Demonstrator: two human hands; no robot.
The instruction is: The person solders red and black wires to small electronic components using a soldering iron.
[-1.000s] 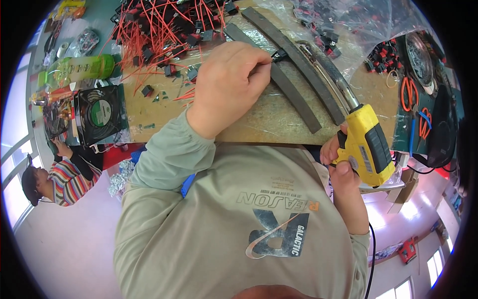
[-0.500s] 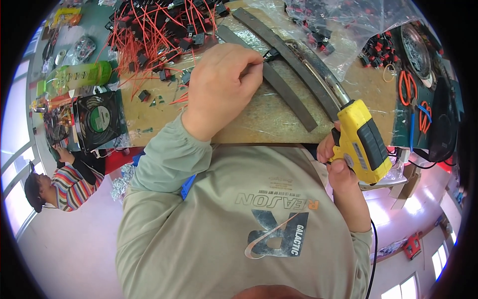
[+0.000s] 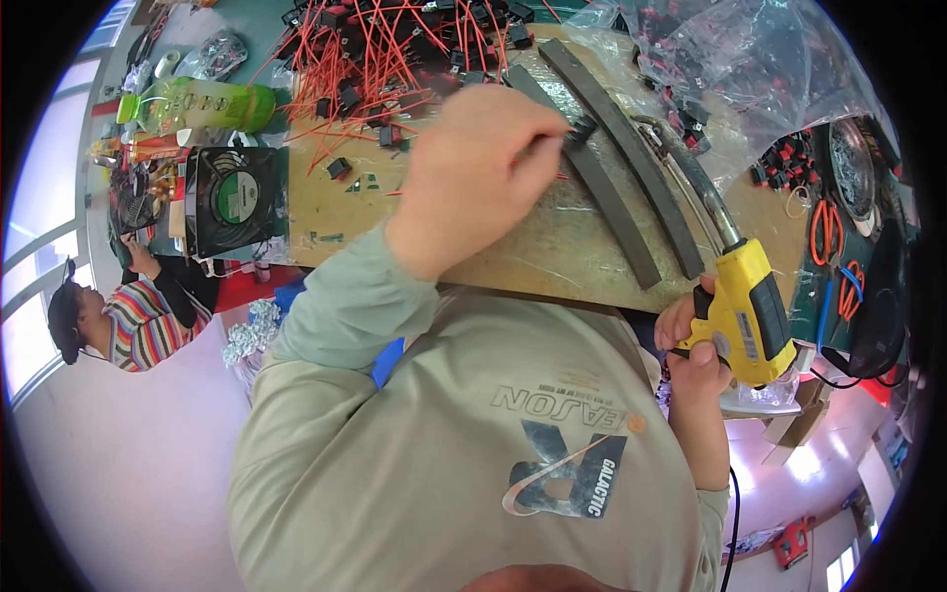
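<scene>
My left hand (image 3: 483, 178), slightly blurred, is over the work board with its thumb and fingers pinched together; what they hold is hidden. Just past the fingertips, a small black switch (image 3: 584, 128) sits by two dark flat strips (image 3: 617, 212). A bit of red wire (image 3: 562, 176) shows beneath the fingers. At the table's front edge on the right, my right hand (image 3: 695, 340) is wrapped round the grip of a yellow and black soldering gun (image 3: 755, 311). Its long metal barrel points away from me, along the outer strip.
Red-wired black switches (image 3: 365, 59) are heaped at the far left. A clear plastic bag (image 3: 730, 69) and loose red-black switches (image 3: 784, 163) lie far right, near a metal dish (image 3: 853, 168) and orange-handled pliers (image 3: 826, 232). A fan (image 3: 235, 200) and green bottle (image 3: 202, 106) stand left. Another person (image 3: 148, 316) sits beyond.
The whole view has shifted, so the table appears farther right. My left hand has blurred, and a bit of red wire now shows under its fingers. My right hand keeps its hold on the soldering gun.
</scene>
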